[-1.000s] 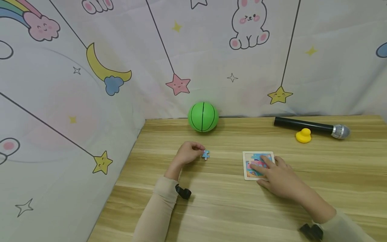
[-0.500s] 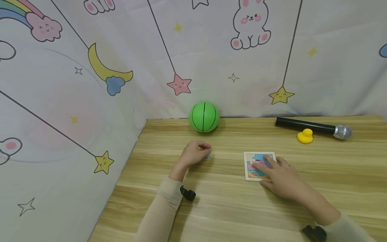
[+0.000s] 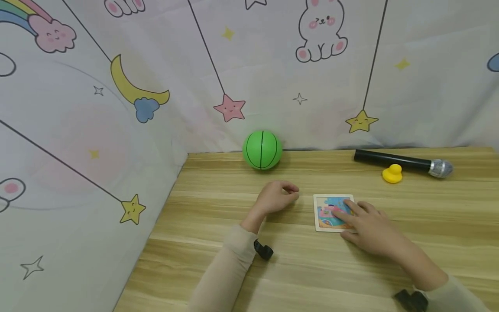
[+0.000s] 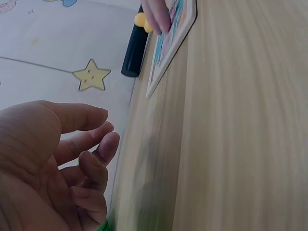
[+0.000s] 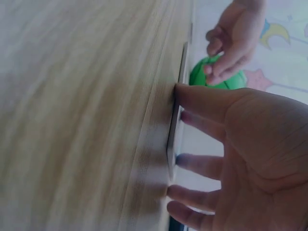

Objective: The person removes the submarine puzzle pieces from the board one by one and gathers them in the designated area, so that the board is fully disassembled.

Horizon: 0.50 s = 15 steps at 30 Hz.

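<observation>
My left hand (image 3: 274, 197) hovers low over the table, left of a square jigsaw puzzle (image 3: 315, 219) in a white frame. Its thumb and index fingertips come together in the left wrist view, the other fingers curled; the small blue puzzle piece is hidden from sight in its pinch. The puzzle shows a pink and blue picture, with a bare pale patch at its upper left. My right hand (image 3: 374, 232) spreads over the puzzle's right side, fingertips resting on the picture. In the right wrist view its thumb (image 5: 202, 100) lies at the frame's edge.
A green ball (image 3: 262, 150) stands at the back of the table, beyond my left hand. At the back right lie a black microphone (image 3: 403, 163) and, in front of it, a yellow rubber duck (image 3: 392, 174). A printed cloth (image 3: 273, 65) hangs behind.
My left hand closed over the blue puzzle piece and moved right towards the puzzle; the piece has gone from view. My right hand has slid slightly right on the puzzle.
</observation>
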Motion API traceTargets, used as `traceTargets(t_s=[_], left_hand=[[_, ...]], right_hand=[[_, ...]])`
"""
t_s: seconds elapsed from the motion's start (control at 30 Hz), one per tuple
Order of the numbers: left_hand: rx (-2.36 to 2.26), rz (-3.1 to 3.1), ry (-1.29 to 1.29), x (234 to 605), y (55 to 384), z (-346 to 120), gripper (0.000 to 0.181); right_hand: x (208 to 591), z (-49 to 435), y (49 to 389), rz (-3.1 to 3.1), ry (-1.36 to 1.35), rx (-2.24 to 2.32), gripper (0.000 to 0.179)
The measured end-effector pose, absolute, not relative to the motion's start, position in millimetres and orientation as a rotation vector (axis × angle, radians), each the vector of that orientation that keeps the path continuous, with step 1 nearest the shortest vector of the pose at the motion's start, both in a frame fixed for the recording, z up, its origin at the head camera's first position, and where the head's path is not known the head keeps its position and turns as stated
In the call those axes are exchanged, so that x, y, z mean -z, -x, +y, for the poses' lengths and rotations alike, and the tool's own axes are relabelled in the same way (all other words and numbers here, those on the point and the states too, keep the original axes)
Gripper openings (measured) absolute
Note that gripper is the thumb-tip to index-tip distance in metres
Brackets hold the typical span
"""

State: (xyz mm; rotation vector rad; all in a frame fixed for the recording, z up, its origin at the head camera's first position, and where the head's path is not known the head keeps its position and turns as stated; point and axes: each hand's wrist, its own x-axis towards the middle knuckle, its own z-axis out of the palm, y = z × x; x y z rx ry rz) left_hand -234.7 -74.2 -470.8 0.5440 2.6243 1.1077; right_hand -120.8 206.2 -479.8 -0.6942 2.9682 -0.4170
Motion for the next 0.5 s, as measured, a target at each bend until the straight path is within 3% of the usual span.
traceTargets(t_s=[0.5], left_hand=[[-1.01,2.572,-0.61,483,226,-16,0.015]], right_hand=[[480,206,121,2.977,0.732,0.466,0.058]])
